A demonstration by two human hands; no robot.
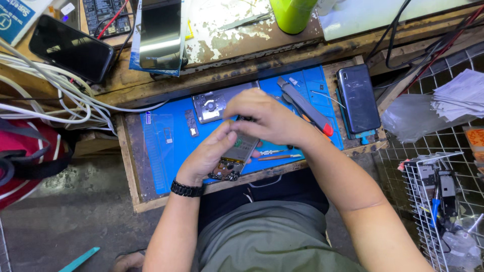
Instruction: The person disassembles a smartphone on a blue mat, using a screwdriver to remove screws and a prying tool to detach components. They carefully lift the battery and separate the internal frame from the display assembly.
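Blue mat [171, 146] on desk [132, 171]. Both hands closed around opened phone [237, 153] above mat: left hand [212, 153] grips lower end, right hand [264, 118] covers top. Dark phone [358, 98] lies right.

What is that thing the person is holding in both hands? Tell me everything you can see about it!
It is an opened phone with its back cover off. You can see a flat silvery battery in the middle and a dark circuit part with tiny bits at its lower end. It looks like metal and plastic. It is held tilted above the blue mat. The left hand grips it from the side and below, and the right hand covers its top end, hiding that part.
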